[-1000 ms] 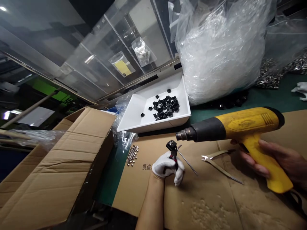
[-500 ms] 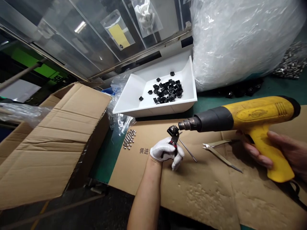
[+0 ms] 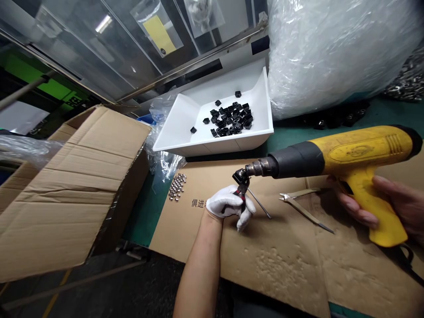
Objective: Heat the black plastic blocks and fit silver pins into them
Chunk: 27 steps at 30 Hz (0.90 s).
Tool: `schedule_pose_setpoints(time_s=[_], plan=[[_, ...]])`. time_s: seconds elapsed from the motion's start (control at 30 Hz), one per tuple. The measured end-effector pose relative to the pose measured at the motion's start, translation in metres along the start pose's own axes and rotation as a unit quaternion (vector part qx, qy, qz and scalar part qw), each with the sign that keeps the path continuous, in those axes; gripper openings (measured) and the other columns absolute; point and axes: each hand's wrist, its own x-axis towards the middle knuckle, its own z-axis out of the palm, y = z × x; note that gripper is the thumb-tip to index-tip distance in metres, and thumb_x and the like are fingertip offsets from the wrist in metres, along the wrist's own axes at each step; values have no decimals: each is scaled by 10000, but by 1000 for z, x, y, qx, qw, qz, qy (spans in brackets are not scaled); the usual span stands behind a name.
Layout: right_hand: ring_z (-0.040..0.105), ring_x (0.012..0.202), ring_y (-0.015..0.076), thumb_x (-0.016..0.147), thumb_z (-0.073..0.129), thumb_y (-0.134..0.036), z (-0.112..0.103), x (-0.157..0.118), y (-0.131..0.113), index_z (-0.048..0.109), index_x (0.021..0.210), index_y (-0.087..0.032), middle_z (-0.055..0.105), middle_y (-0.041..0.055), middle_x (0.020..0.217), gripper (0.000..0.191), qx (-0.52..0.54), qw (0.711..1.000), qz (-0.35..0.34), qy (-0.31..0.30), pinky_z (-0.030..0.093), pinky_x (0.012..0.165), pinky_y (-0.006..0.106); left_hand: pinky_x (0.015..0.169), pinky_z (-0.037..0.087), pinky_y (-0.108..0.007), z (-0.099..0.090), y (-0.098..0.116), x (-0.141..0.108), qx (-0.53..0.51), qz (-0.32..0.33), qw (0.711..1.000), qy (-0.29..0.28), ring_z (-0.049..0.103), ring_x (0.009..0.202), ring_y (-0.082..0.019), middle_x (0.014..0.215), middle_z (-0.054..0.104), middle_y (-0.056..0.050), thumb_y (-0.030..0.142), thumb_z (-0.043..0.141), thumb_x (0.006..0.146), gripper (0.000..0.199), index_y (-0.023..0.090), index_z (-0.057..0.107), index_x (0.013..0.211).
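My left hand (image 3: 230, 206), in a white glove, is closed around red-and-black pliers (image 3: 243, 190). At the pliers' jaws is a small black square part (image 3: 240, 176), tilted. Bare-fingered, my right hand (image 3: 359, 205) grips the handle of a yellow heat gun (image 3: 361, 148). The gun's metal nozzle (image 3: 260, 168) points left, right beside the black part. Below the nozzle a thin metal rod (image 3: 260, 204) lies on the cardboard sheet (image 3: 185, 238). Cutting pliers (image 3: 300, 207) with pale handles lie between my hands.
Behind my left hand, a white tray (image 3: 212, 148) holds several black parts. Small metal pieces (image 3: 177, 187) lie on the cardboard's left side. A large cardboard box (image 3: 66, 194) stands at left. Plastic-wrapped material (image 3: 334, 57) fills the back right, near more black parts (image 3: 341, 118).
The black part has tilted in the pliers, and the nozzle now sits closer to it. The whole view has shifted slightly.
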Motion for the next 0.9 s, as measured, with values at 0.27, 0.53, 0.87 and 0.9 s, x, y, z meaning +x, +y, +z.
schedule_pose_setpoints(time_s=[0.27, 0.53, 0.87, 0.9], plan=[[567, 462, 157, 783, 695, -552, 9, 0, -2, 782, 1073, -257, 667, 122, 743, 423, -10, 998, 16, 57, 503, 433, 257, 478, 539, -370, 1, 0, 0, -5, 5, 1000, 2, 666, 479, -276, 591, 704, -156, 412, 756, 761, 425, 27, 778, 938], [556, 453, 169, 752, 697, -570, 6, 2, -2, 789, 1084, -242, 657, 134, 724, 475, -12, 997, 24, 71, 491, 415, 272, 491, 536, -378, 0, 1, 0, 0, -9, 1000, -2, 687, 510, -299, 595, 706, -159, 415, 749, 778, 416, 35, 780, 945], [564, 463, 182, 766, 679, -563, 1, 1, -1, 775, 1095, -247, 660, 137, 734, 466, -17, 998, 20, 49, 500, 416, 288, 503, 547, -390, 3, 2, -1, 14, -3, 1000, 8, 670, 509, -283, 606, 705, -158, 419, 741, 781, 433, 20, 776, 946], [561, 460, 180, 763, 683, -564, 0, 1, -1, 776, 1090, -248, 660, 134, 730, 464, -20, 998, 19, 49, 497, 411, 285, 505, 547, -389, 3, 2, -1, 15, -2, 1000, 8, 670, 510, -282, 609, 705, -158, 418, 740, 781, 435, 18, 774, 948]])
